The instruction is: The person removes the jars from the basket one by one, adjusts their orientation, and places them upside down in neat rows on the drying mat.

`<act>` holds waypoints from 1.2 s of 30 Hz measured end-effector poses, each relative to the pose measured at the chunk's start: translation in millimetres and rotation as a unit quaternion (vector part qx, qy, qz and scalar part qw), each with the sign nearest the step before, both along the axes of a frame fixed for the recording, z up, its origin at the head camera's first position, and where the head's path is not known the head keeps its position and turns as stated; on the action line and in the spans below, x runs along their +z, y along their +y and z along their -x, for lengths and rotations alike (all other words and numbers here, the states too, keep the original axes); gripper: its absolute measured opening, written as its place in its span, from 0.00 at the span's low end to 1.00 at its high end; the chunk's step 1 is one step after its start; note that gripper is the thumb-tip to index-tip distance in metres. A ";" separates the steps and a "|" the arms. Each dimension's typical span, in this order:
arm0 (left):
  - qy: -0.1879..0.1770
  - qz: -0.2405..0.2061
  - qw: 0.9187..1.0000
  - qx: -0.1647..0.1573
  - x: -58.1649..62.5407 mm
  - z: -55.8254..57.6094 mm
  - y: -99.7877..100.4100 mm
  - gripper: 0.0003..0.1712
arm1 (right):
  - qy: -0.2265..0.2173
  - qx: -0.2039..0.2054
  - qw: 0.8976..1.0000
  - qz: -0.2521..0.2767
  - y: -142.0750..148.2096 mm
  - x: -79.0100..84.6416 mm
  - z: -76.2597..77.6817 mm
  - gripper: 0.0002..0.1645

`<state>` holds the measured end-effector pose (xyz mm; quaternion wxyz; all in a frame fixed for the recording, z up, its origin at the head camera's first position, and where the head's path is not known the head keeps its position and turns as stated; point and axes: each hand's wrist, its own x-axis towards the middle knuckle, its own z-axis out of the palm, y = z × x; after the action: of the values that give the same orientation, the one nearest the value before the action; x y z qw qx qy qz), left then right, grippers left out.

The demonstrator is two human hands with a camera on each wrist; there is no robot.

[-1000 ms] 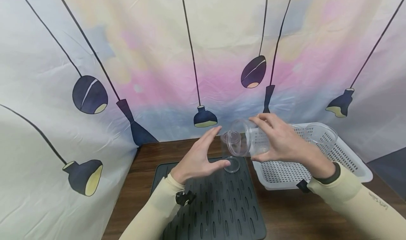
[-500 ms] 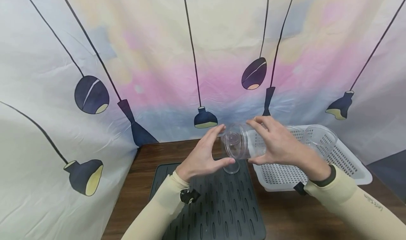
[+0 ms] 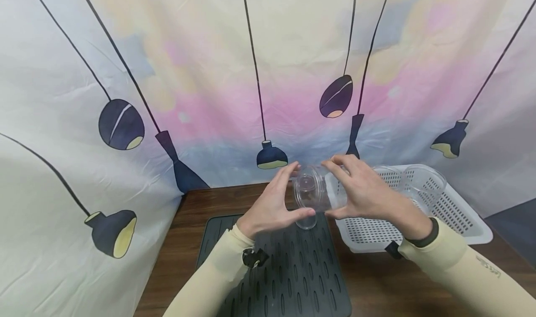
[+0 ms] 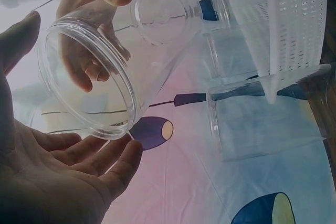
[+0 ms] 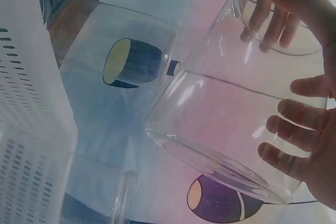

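Note:
A clear wide-mouthed jar (image 3: 325, 192) lies sideways in the air, its ridged mouth turned toward my left hand. My right hand (image 3: 368, 189) grips it around its body near the base. My left hand (image 3: 270, 210) is spread at the mouth, thumb and fingers apart. In the left wrist view its fingertips (image 4: 126, 156) are right under the jar's rim (image 4: 86, 80), and the thumb stands off to one side. Behind the held jar, a second clear jar (image 3: 306, 222) stands upright on a dark grey ridged mat (image 3: 284, 270); its upper part is mostly hidden.
A white perforated basket (image 3: 366, 245) stands right of the mat on the brown wooden table (image 3: 377, 279). Clear jars (image 3: 425, 179) are inside it, partly behind my right arm. A cloth printed with lamps (image 3: 209, 98) hangs close behind the table.
My left hand has moved slightly right, closer around the jar's mouth. The held jar and my right hand have shifted slightly left and down.

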<state>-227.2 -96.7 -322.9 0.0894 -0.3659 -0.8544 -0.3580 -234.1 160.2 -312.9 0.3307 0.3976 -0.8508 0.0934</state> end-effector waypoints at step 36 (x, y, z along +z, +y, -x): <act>0.047 -0.028 0.998 0.027 -4.9 3.9 5.4 0.50 | 0.026 0.004 1.000 -0.015 -6.9 -3.8 -1.4 0.72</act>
<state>-231.1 -91.3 -327.8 0.1490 -0.3564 -0.8487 -0.3613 -232.7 153.3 -316.7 0.3468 0.4082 -0.8414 0.0716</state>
